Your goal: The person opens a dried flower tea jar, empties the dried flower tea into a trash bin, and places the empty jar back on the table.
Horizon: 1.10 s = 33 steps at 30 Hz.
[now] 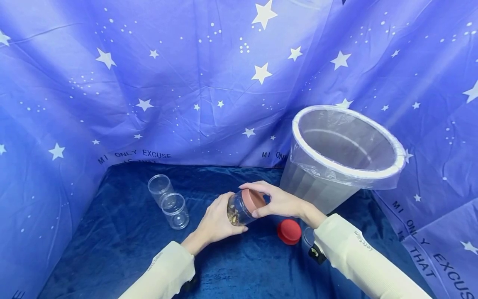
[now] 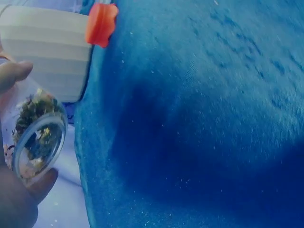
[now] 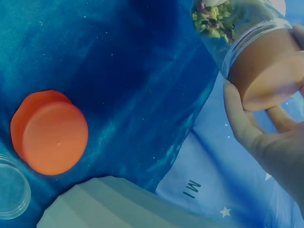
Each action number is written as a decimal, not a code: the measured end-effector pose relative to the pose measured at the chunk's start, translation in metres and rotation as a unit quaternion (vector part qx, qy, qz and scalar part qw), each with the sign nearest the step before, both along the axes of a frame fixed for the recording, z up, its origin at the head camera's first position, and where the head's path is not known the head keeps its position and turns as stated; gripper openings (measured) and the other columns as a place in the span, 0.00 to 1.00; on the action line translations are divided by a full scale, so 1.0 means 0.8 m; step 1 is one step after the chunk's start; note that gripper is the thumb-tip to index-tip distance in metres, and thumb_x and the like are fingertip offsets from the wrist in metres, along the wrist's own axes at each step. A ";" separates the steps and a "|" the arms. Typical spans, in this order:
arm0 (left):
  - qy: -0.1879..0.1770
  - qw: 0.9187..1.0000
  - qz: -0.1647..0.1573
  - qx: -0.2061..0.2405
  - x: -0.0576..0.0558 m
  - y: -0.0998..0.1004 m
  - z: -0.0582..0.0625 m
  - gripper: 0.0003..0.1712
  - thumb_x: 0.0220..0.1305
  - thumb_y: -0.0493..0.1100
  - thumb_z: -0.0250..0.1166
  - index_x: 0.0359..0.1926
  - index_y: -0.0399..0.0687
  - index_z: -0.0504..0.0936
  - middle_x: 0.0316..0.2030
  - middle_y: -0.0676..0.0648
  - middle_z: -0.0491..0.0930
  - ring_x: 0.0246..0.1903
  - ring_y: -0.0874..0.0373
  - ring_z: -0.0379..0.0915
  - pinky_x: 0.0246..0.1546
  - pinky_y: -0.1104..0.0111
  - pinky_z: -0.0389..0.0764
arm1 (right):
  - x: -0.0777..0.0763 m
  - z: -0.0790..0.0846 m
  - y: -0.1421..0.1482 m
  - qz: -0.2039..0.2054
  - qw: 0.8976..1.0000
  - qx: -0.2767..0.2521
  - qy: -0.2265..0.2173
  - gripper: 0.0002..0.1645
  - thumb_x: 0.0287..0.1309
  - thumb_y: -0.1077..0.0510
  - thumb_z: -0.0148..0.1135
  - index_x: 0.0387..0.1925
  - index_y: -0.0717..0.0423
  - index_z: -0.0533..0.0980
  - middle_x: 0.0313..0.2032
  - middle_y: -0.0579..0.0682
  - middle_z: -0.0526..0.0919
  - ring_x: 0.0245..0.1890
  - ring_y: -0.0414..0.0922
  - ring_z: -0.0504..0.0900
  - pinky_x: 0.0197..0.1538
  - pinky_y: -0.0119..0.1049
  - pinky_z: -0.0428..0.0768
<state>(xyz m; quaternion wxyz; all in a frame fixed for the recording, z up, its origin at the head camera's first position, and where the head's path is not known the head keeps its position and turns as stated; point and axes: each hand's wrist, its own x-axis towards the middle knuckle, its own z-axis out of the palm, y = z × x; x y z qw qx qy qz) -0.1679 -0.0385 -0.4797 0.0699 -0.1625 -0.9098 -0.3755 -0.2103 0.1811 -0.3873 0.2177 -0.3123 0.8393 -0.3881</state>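
Observation:
My left hand [image 1: 218, 220] grips the body of a clear jar [image 1: 239, 208] that is tilted over the cloth. Dried bits in green, yellow and dark red [image 3: 213, 19] lie toward the jar's bottom end. A brownish-pink lid [image 1: 252, 200] covers its mouth, and the fingers and thumb of my right hand [image 1: 280, 200] hold that lid by its sides. In the left wrist view the round base of the jar [image 2: 40, 147] faces the camera, with the left thumb and fingers around it.
Two clear jars without lids, a rear one [image 1: 159, 187] and a front one [image 1: 175, 211], stand at left. A red lid [image 1: 289, 231] lies at right beside another clear jar [image 3: 12, 190], partly hidden by the right sleeve. Behind stands a bag-lined bin [image 1: 317, 187]. Starry curtains surround the blue cloth [image 1: 123, 249].

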 end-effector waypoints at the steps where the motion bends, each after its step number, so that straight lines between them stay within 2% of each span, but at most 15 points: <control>1: -0.012 1.000 -0.004 0.009 0.000 0.000 0.000 0.57 0.35 0.62 0.80 0.66 0.46 0.67 0.57 0.46 0.77 0.55 0.47 0.75 0.57 0.47 0.74 | 0.000 0.000 0.000 0.008 1.000 -0.004 0.007 0.43 0.50 0.51 0.71 0.69 0.41 0.67 0.65 0.50 0.69 0.62 0.49 0.67 0.58 0.46 0.72; 4: -0.046 0.998 -0.018 0.038 -0.001 -0.002 0.002 0.56 0.34 0.61 0.81 0.65 0.50 0.68 0.55 0.49 0.78 0.53 0.50 0.77 0.55 0.50 0.76 | 0.000 0.001 0.001 0.026 0.999 -0.011 0.023 0.43 0.50 0.53 0.72 0.69 0.41 0.68 0.67 0.47 0.68 0.64 0.48 0.66 0.60 0.47 0.72; 9: -0.080 0.994 -0.048 0.062 -0.005 -0.008 0.001 0.55 0.33 0.61 0.82 0.65 0.54 0.68 0.54 0.53 0.78 0.51 0.57 0.77 0.52 0.58 0.78 | 0.002 0.004 0.000 0.051 0.998 -0.015 0.029 0.43 0.51 0.54 0.71 0.69 0.42 0.67 0.68 0.48 0.67 0.64 0.48 0.66 0.60 0.45 0.73; 14: -0.091 0.991 -0.069 0.063 -0.006 -0.013 0.002 0.55 0.34 0.59 0.82 0.65 0.54 0.68 0.54 0.53 0.78 0.50 0.58 0.77 0.51 0.59 0.79 | 0.004 0.004 0.000 0.067 0.997 -0.012 0.038 0.43 0.51 0.55 0.69 0.70 0.45 0.66 0.68 0.50 0.65 0.63 0.49 0.67 0.57 0.43 0.75; 18: -0.085 0.993 -0.061 0.048 -0.004 -0.010 0.004 0.54 0.35 0.59 0.82 0.65 0.54 0.68 0.54 0.51 0.78 0.51 0.57 0.77 0.51 0.58 0.78 | 0.005 0.004 0.000 0.060 0.998 -0.006 0.031 0.42 0.53 0.54 0.69 0.70 0.44 0.66 0.69 0.50 0.65 0.64 0.49 0.66 0.59 0.45 0.74; 20: -0.077 0.995 -0.050 0.038 -0.003 -0.007 0.005 0.55 0.34 0.61 0.81 0.65 0.53 0.68 0.55 0.51 0.78 0.51 0.56 0.77 0.52 0.57 0.78 | 0.005 0.006 0.000 0.043 0.999 -0.003 0.017 0.38 0.57 0.51 0.67 0.69 0.42 0.67 0.69 0.49 0.66 0.66 0.49 0.65 0.63 0.49 0.71; 23: -0.057 0.998 -0.031 0.027 -0.002 -0.003 0.008 0.55 0.34 0.62 0.80 0.65 0.50 0.68 0.55 0.50 0.78 0.52 0.53 0.77 0.53 0.55 0.78 | 0.004 0.008 -0.004 -0.010 1.000 -0.005 -0.015 0.31 0.64 0.45 0.61 0.68 0.36 0.69 0.68 0.47 0.68 0.68 0.48 0.65 0.68 0.54 0.66; 25: -0.038 0.999 -0.019 0.016 -0.002 -0.002 0.009 0.56 0.34 0.62 0.80 0.65 0.48 0.68 0.55 0.48 0.78 0.53 0.51 0.77 0.54 0.52 0.77 | 0.003 0.008 -0.006 -0.047 0.998 -0.009 -0.032 0.29 0.67 0.42 0.57 0.68 0.37 0.68 0.68 0.48 0.69 0.68 0.49 0.67 0.68 0.53 0.67; 30: 0.001 1.000 0.003 -0.012 -0.003 0.001 0.011 0.55 0.35 0.61 0.80 0.65 0.47 0.68 0.56 0.44 0.77 0.54 0.47 0.75 0.55 0.49 0.76 | 0.001 0.002 -0.009 -0.124 0.988 -0.028 -0.087 0.39 0.63 0.40 0.60 0.71 0.48 0.63 0.65 0.56 0.73 0.63 0.53 0.75 0.60 0.45 0.77; 33: 0.019 0.999 0.007 -0.028 -0.003 0.002 0.011 0.55 0.35 0.61 0.79 0.64 0.47 0.68 0.54 0.44 0.78 0.52 0.47 0.76 0.54 0.50 0.77 | 0.001 -0.001 -0.007 -0.160 0.977 -0.032 -0.134 0.44 0.60 0.40 0.63 0.71 0.54 0.61 0.62 0.59 0.75 0.60 0.51 0.77 0.60 0.44 0.78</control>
